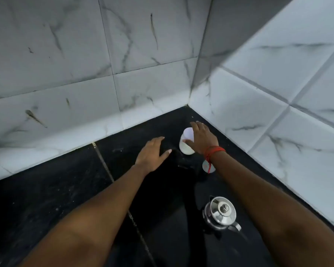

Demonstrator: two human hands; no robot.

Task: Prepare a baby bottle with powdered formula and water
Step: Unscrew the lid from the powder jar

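Two hands reach over the black bench (46, 199) toward its tiled corner. The bottle (185, 145) stands upright near that corner, white liquid in its lower part. The right hand (201, 138) is at the bottle's right side, fingers (189, 142) spread and open, thumb touching it. The left hand (151, 154) hovers just left, fingers open, holding nothing. A steel kettle (220, 212) sits nearer, under the right forearm.

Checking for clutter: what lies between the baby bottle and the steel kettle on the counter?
In the head view, a small round lid partly under the right wrist; otherwise bare black counter between bottle and kettle.
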